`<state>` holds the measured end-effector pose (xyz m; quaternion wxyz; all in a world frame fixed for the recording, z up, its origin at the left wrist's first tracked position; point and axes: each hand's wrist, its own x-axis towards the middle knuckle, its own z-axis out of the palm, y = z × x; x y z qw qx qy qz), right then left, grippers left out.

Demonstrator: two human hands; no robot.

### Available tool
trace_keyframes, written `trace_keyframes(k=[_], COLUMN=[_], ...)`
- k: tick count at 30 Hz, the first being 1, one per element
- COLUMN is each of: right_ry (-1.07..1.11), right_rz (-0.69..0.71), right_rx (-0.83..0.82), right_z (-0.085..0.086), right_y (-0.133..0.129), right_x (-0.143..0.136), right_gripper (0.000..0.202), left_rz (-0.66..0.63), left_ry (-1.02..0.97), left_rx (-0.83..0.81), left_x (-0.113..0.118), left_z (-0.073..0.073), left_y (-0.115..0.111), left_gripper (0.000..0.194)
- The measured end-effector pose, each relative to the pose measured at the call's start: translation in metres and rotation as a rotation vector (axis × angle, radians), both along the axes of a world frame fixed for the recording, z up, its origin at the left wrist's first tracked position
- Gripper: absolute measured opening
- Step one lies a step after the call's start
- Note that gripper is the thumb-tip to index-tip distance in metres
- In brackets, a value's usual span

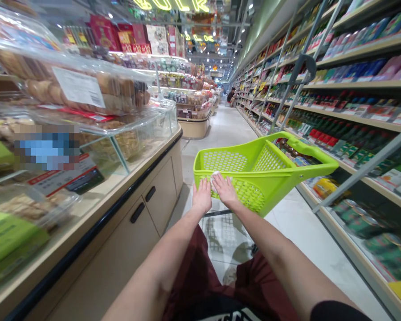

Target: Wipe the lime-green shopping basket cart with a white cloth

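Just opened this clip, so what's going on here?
A person in a store aisle has both bare hands at the side wall of a green shopping cart. The right hand presses a small white piece, perhaps tissue, to the wall; the left hand is beside it, apparently touching the wall too. Stocked shelves stand to the right, a counter with packaged food to the left.

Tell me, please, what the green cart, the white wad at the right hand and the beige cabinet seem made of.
Green cart: likely moulded plastic, semi-glossy; soft highlights, perforated walls.
White wad: matte, perhaps paper or cloth, from its soft look; too small to tell.
Beige cabinet: probably laminated board, satin; flat, even-toned fronts.
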<state>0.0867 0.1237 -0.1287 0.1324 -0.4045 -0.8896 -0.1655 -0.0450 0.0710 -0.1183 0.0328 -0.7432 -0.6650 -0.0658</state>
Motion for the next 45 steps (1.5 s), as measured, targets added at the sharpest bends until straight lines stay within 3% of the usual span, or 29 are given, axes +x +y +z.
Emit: trace_keyframes(k=[2,4,6,10,12,17,20,24,28,32,37,40,45], right_ry=[-0.036,-0.028,0.009,0.070,0.049,-0.082,-0.005,0.160,0.066,-0.053,-0.025,0.004,0.098], right_rz=[0.039,0.074,0.099,0.099,0.096,0.134,0.167,0.046,-0.186,-0.297,-0.505,-0.573,-0.672], right_rx=[-0.024,-0.015,0.009,0.045,0.039,-0.078,-0.054,0.085,0.027,0.031,0.158,0.181,0.142], right_z=[-0.018,-0.026,-0.020,0.009,0.013,-0.017,-0.016,0.031,0.067,0.074,0.084,0.086,0.080], right_y=[-0.004,-0.007,-0.008,0.004,0.010,0.004,-0.004,-0.002,0.004,-0.001,-0.014,-0.018,-0.010], right_x=[0.001,-0.001,-0.009,-0.040,-0.055,-0.060,-0.037,0.012,0.067,0.119,0.173,0.186,0.184], right_gripper=[0.038,0.036,0.037,0.042,0.042,0.032,0.033,0.042,0.046,0.048,0.046,0.045,0.045], left_rz=[0.010,0.024,0.037,0.116,0.148,0.145,0.139,0.096,0.036,-0.007,-0.055,-0.058,0.043], left_ry=[-0.004,-0.011,-0.015,0.005,0.013,0.014,-0.006,-0.027,-0.053,-0.009,0.027,0.012,0.011], left_rx=[-0.013,-0.036,-0.057,-0.094,-0.096,-0.072,-0.032,0.024,-0.097,-0.129,-0.075,-0.045,-0.072], left_x=[-0.004,-0.010,-0.018,-0.035,-0.043,-0.052,-0.048,-0.033,-0.015,-0.009,-0.005,-0.006,-0.017], left_z=[-0.003,-0.007,-0.010,-0.009,-0.006,0.000,0.007,0.026,0.044,0.046,0.040,0.036,0.027], left_y=[0.002,0.003,0.005,0.006,0.006,0.011,0.020,0.042,0.060,0.060,0.038,0.025,0.006], left_gripper=[0.063,0.063,0.065,0.066,0.066,0.067,0.069,0.070,0.077,0.080,0.078,0.075,0.073])
